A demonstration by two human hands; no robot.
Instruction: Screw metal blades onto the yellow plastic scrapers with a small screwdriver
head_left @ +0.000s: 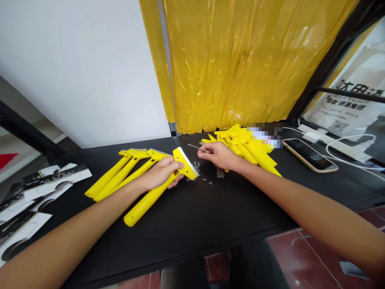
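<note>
My left hand (164, 172) is closed around a yellow scraper (147, 202), near its head. The scraper lies tilted, its metal blade edge facing right and its long handle pointing toward me. Pinched in the fingers of my right hand (218, 154) is a thin metal rod (197, 147) with its free end pointing left; my fingers hide the rest. Small loose screws (197, 166) are scattered on the black table between both hands. Beyond my left forearm, several yellow scrapers (120, 170) lie side by side. More yellow scraper parts (246, 146) are heaped behind my right hand.
Printed card packages (57, 182) are piled at the left of the black table (192, 216). On the right are a phone (309, 154), a white power strip (331, 142) and white cables. A white panel (90, 72) and yellow plastic sheeting (234, 64) stand behind.
</note>
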